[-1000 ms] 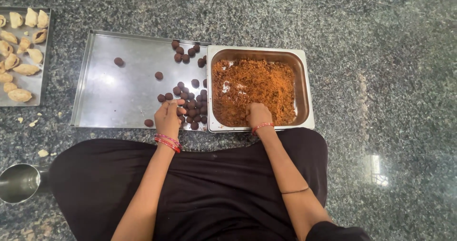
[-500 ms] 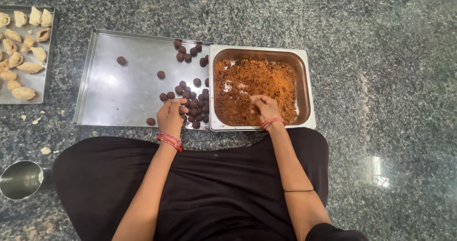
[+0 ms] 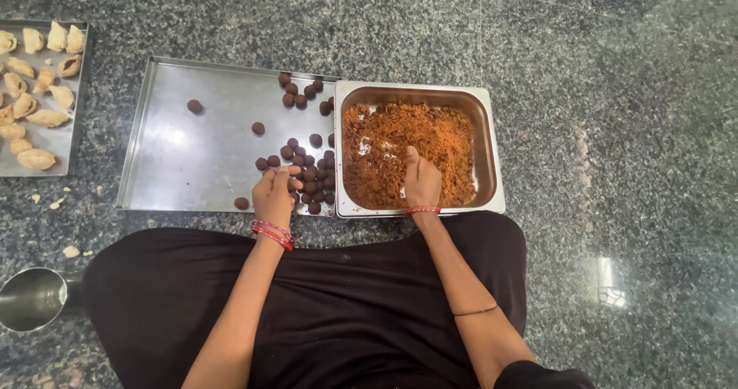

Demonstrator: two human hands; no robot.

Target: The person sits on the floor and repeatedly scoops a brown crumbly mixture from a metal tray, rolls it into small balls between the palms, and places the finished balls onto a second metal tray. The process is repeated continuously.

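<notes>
Orange-brown crumbly mix (image 3: 430, 139) fills steel pan (image 3: 492, 151); right hand (image 3: 421, 183) sits palm-down in it, fingers pressed into the mix, grip unclear. Left hand (image 3: 275, 193) rests on flat tray (image 3: 184, 151), curled over the brown balls (image 3: 311, 175) cluster by the pan, fingers partly closed.
</notes>
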